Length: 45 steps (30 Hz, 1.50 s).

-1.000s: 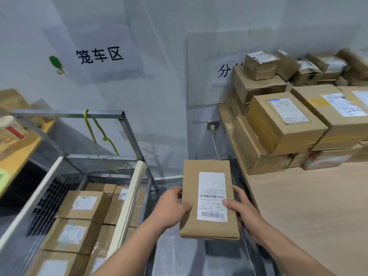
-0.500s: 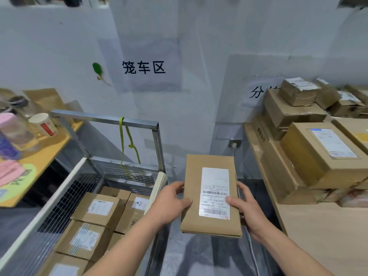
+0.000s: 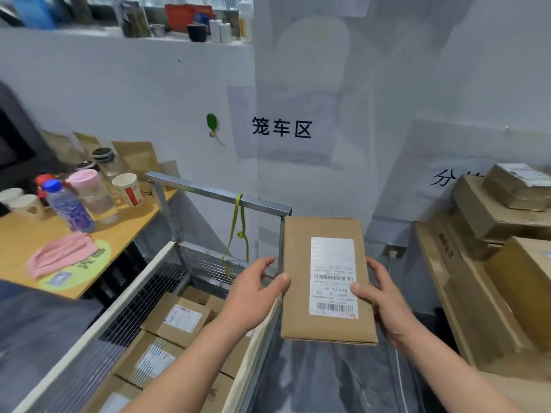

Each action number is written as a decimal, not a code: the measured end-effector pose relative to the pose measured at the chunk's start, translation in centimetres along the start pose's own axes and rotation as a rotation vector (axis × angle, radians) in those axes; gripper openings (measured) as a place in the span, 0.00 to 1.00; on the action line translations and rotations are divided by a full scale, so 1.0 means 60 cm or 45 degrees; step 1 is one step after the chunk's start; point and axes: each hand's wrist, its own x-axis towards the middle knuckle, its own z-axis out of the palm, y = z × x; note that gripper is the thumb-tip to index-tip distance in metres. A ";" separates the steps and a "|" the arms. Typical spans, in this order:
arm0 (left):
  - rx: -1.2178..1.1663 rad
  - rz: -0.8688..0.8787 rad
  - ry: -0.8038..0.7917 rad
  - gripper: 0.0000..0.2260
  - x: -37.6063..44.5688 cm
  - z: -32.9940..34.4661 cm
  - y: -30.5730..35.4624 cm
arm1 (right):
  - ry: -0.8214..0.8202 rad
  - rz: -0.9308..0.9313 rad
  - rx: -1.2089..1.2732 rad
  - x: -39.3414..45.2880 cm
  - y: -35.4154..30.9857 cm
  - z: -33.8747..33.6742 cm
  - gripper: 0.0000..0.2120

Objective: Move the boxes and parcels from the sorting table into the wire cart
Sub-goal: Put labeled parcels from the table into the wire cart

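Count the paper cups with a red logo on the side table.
1: a white paper cup with a red logo stands near the orange side table's back edge, beside the pink-lidded bottle. Others may hide behind bottles.

On the left a wooden side table (image 3: 35,242) carries a pink cloth (image 3: 61,254), a blue-capped water bottle (image 3: 69,205), a pink-lidded tumbler (image 3: 94,192), a paper cup (image 3: 128,189) and a glass jar (image 3: 105,158). A green hook (image 3: 211,122) is fixed to the white wall beside the black characters 笼车区 (image 3: 281,128). A high ledge (image 3: 125,32) above holds bottles and a dark cup (image 3: 196,32).
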 end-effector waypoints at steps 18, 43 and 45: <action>0.894 -0.361 0.324 0.28 -0.011 -0.124 -0.097 | -0.670 0.100 -0.005 0.243 -0.010 0.178 0.46; 0.847 -0.819 0.477 0.26 -0.045 -0.155 -0.160 | -1.122 0.155 -0.166 0.335 -0.010 0.362 0.43; 0.815 -0.801 0.493 0.26 -0.041 -0.168 -0.174 | -1.108 0.139 -0.178 0.339 -0.014 0.378 0.53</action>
